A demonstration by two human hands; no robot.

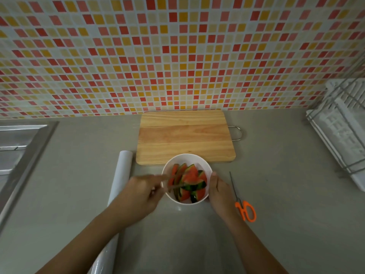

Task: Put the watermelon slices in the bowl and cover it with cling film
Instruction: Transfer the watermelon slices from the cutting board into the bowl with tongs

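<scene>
At lower centre, red-and-green watermelon slices fill the white round bowl. The right hand cups its rim; the left hand, blurred, reaches in with fingers spread. A careless nudge could tip the heaped slices out.

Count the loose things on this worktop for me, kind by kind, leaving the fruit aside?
Bowl: 1
Chopping board: 1
Roll of cling film: 1
Scissors: 1
Dish rack: 1
Total: 5
</scene>
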